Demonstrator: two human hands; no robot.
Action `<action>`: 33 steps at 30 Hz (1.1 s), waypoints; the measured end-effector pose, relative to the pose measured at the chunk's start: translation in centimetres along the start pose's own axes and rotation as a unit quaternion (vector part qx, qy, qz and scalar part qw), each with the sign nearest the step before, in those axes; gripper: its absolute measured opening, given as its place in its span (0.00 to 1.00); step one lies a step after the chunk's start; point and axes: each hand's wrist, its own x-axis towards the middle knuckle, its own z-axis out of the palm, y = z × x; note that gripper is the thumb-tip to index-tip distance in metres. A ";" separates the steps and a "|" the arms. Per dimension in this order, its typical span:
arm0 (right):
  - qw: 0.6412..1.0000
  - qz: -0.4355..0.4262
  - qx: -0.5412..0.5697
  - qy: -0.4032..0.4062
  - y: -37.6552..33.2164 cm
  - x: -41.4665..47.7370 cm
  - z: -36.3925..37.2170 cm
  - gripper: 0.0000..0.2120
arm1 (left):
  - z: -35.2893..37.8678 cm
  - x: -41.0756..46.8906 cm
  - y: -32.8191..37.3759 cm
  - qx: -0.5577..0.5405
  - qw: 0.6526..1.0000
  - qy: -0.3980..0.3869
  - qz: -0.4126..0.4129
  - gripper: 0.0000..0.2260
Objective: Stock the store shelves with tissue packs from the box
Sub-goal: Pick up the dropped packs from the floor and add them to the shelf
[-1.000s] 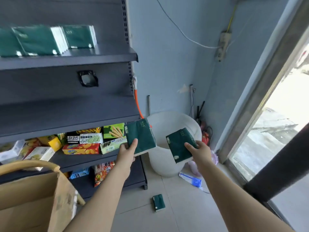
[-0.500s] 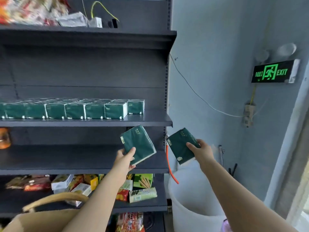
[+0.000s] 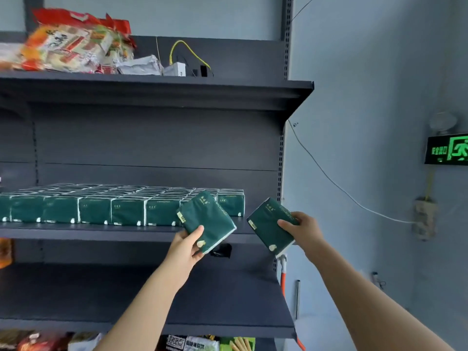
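- The middle shelf [image 3: 76, 230] is the one I am working at. It carries stocked tissue packs [image 3: 126, 211], dark green, standing in tight rows from the left frame edge almost to the right-hand upright, several rows deep.
- My left hand [image 3: 186, 245] grips the left tissue pack [image 3: 210, 219], thumb across its face and fingers curled behind. The pack is tilted and sits in front of the right end of the stocked rows, covering part of them.
- My right hand [image 3: 302, 229] grips the right tissue pack [image 3: 266, 224] by its right side, thumb on the face. It is also tilted, held at shelf height by the shelf's right end, apart from the left tissue pack.
- The top shelf [image 3: 177, 84] holds snack bags [image 3: 73, 44] in red and orange wrapping, and a small white box [image 3: 177, 69] with a yellow cable [image 3: 188, 50] looping above it.
- Under the lower shelf [image 3: 228, 325], snack boxes [image 3: 192, 343] are cut off by the bottom of the frame.
- The snack bags are smeared, so I cannot read them, and the print on the packs is too small for me.
- A black object [image 3: 221, 250] on the back panel is half hidden behind the left tissue pack; I cannot tell what it is.
- An orange item [image 3: 5, 252] is clipped by the left edge, and the green exit sign [image 3: 448, 150] is clipped by the right.
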 end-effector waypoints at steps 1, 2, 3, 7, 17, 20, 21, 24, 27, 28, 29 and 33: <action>1.000 -0.004 -0.013 -0.001 -0.1 1.0 0.8 0.08 | -0.2 1.1 0.3 -0.005 1.000 -0.007 0.005 0.02; 0.999 -0.012 -0.030 -0.001 -0.2 2.0 1.6 0.08 | -0.4 2.2 0.5 -0.010 1.000 -0.013 0.009 0.02; 0.999 -0.019 -0.047 -0.003 -0.2 3.0 2.3 0.08 | -0.5 3.3 0.6 -0.017 1.000 -0.013 0.014 0.02; 0.991 -0.062 -0.113 -0.028 -0.4 6.8 5.0 0.06 | -0.7 7.7 1.1 -0.031 0.999 -0.002 0.031 0.04; 0.947 -0.159 -0.261 -0.094 2.8 19.7 11.5 0.18 | 1.4 18.8 2.0 -0.012 0.994 0.026 0.110 0.12; 0.927 -0.202 -0.294 -0.113 4.0 23.6 13.6 0.20 | 2.4 21.0 2.1 -0.011 0.992 0.039 0.123 0.13; 0.922 -0.217 -0.296 -0.121 4.3 24.6 14.3 0.20 | 2.6 21.5 2.2 -0.010 0.991 0.040 0.130 0.15; 0.880 -0.280 -0.350 -0.156 5.3 26.5 16.2 0.23 | 3.0 22.6 2.6 -0.014 0.989 0.040 0.141 0.17; 0.840 -0.309 -0.414 -0.165 7.0 27.4 17.8 0.25 | 2.8 23.3 2.6 -0.006 0.989 0.036 0.144 0.16; 0.838 -0.308 -0.423 -0.155 7.6 27.6 18.1 0.25 | 2.8 23.5 2.5 -0.004 0.989 0.034 0.141 0.17; 0.834 -0.312 -0.432 -0.141 8.0 27.8 18.4 0.25 | 2.7 23.7 2.4 -0.005 0.990 0.032 0.138 0.17; 0.808 -0.323 -0.479 -0.113 8.1 28.0 19.1 0.25 | 2.1 23.9 2.1 -0.011 0.992 0.027 0.126 0.18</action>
